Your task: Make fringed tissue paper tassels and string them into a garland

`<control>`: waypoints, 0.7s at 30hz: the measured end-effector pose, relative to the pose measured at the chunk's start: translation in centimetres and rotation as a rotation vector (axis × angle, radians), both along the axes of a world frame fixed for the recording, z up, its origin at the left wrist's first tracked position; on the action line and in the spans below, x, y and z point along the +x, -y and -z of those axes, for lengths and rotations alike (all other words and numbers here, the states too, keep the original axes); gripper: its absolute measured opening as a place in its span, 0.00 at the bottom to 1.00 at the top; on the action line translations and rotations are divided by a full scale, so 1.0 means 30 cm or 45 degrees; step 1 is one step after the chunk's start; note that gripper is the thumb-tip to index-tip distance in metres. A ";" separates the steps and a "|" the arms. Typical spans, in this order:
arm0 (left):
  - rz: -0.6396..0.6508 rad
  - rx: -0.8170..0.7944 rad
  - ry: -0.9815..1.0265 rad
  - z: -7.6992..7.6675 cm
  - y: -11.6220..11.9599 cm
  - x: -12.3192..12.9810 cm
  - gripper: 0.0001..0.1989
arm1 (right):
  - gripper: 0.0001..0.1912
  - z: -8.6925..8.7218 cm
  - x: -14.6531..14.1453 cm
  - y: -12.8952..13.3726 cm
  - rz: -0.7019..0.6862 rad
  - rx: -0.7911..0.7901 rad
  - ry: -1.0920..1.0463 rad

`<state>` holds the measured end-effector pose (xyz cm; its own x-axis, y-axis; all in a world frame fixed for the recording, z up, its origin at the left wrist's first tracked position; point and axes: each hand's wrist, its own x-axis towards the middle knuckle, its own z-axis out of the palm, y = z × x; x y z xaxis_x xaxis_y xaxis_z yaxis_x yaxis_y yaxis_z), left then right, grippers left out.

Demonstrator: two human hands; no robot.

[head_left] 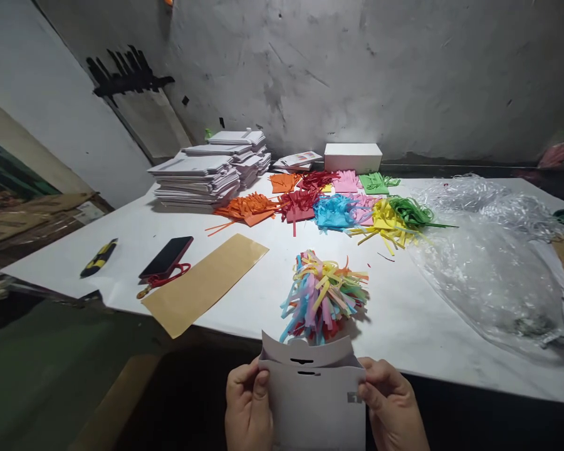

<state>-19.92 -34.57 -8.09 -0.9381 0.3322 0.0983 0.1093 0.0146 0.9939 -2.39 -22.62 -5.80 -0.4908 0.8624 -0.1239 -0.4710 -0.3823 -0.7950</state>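
Note:
A white paper box (317,401) with slots near its top edge is held upright at the table's front edge. My left hand (250,404) pinches its left side between thumb and fingers. On the opposite side, my right hand (391,401) pinches the upper right corner the same way. The top of the box gapes a little, and its inside is hidden from me. Just beyond it lies a loose bunch of mixed-colour paper strips (324,294) in blue, pink, yellow, orange and green.
Stacks of flat white boxes (195,181) stand at the back left, near a closed white box (353,158). Single-colour strip bundles (334,213) spread across the middle. Clear plastic bags (493,269) cover the right. A brown card (207,282), phone (167,257) and yellow-black cutter (98,258) lie left.

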 end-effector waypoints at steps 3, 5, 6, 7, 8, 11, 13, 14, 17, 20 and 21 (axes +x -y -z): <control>-0.004 0.021 0.000 0.001 0.004 -0.002 0.27 | 0.13 0.025 -0.003 -0.007 -0.009 -0.065 0.011; -0.012 0.031 -0.008 0.001 0.006 -0.003 0.27 | 0.15 0.042 -0.003 -0.011 0.040 -0.087 0.039; -0.017 0.033 -0.012 0.001 0.008 -0.004 0.27 | 0.16 0.045 -0.003 -0.013 0.055 -0.097 0.040; -0.021 0.033 -0.013 0.001 0.011 -0.005 0.26 | 0.17 0.042 -0.002 -0.016 0.037 -0.109 0.040; -0.025 0.031 -0.011 0.001 0.013 -0.006 0.26 | 0.16 0.035 -0.001 -0.020 0.000 -0.119 0.043; -0.029 0.026 0.009 -0.001 0.020 -0.005 0.26 | 0.14 -0.002 0.003 -0.032 -0.075 -0.059 0.070; -0.020 0.042 0.023 -0.005 0.023 -0.002 0.26 | 0.13 -0.019 0.005 -0.037 -0.038 0.071 0.122; -0.010 0.049 0.028 -0.007 0.023 0.000 0.26 | 0.12 -0.020 0.005 -0.039 0.007 0.154 0.153; 0.008 0.069 0.042 -0.011 0.020 0.000 0.25 | 0.10 -0.003 0.007 -0.038 0.133 0.320 0.264; 0.008 0.090 0.050 -0.012 0.015 -0.004 0.25 | 0.14 0.031 0.013 -0.039 0.190 0.248 0.351; 0.012 0.095 0.046 -0.013 0.013 -0.005 0.25 | 0.17 0.041 0.016 -0.040 0.179 0.202 0.366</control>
<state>-20.08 -34.96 -7.69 -0.9384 0.3338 0.0891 0.0730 -0.0606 0.9955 -1.91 -21.42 -7.03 -0.3306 0.9386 -0.0990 -0.2583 -0.1908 -0.9470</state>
